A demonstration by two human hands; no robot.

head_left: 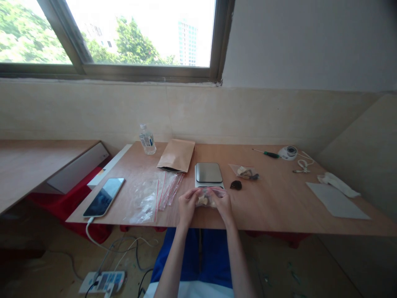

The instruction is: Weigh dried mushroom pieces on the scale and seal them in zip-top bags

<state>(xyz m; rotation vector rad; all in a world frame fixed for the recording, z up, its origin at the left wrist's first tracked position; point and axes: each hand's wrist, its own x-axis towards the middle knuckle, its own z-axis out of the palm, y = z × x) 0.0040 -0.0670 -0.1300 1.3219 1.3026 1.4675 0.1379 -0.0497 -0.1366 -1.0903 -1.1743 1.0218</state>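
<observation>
Between my two hands is a small clear zip bag (206, 201) with pale pieces inside, near the table's front edge. My left hand (187, 203) pinches its top left side. On the other side, my right hand (222, 201) closes on the top right. Just beyond the bag lies a flat digital scale (209, 173) with a bare metal plate. A small dark piece (236, 185) rests to the right of the scale. Behind that piece lies another filled zip bag (246, 172). Clear zip bags with red seals (169, 190) lie to the left of my hands.
A brown paper pouch (178, 154) and a water bottle (147, 140) stand at the back left. A phone (104, 197) on a cable lies at the left edge. Toward the right are a screwdriver (270, 154), a dome camera (288, 153) and a white sheet (336, 200).
</observation>
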